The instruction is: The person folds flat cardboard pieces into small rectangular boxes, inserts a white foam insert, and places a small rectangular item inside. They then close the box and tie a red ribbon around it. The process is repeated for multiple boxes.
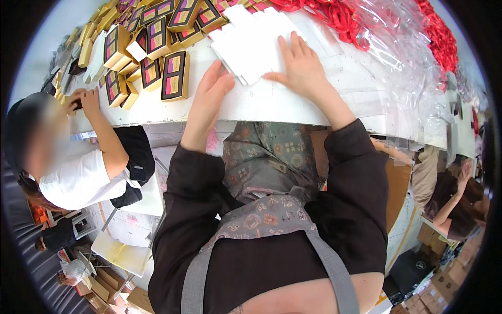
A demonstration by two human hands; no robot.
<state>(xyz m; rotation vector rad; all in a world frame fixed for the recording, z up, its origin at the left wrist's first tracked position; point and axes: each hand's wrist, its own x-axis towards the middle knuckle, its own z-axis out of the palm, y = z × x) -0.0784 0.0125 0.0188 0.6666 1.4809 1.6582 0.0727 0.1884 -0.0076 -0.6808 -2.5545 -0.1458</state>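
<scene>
A loose, fanned stack of white card pieces (250, 44) lies on the white table (256, 104) in front of me. My right hand (302, 67) rests flat on its right side, thumb and fingers spread. At the stack's lower left edge is my left hand (210, 88), turned on its side with the fingers loosely extended and nothing visible in its grasp. Whether its fingertips touch the cards is hard to tell. Left of the stack stand and lie many gold boxes (175, 77) with dark, pink-labelled tops, some piled on others.
Red ribbons (334, 21) heap at the far edge, and clear plastic film (402, 68) covers the table's right side. At left a co-worker in a white shirt (78, 180) handles a small dark box. Another person (460, 209) is at the right. A chair (123, 256) stands behind at left.
</scene>
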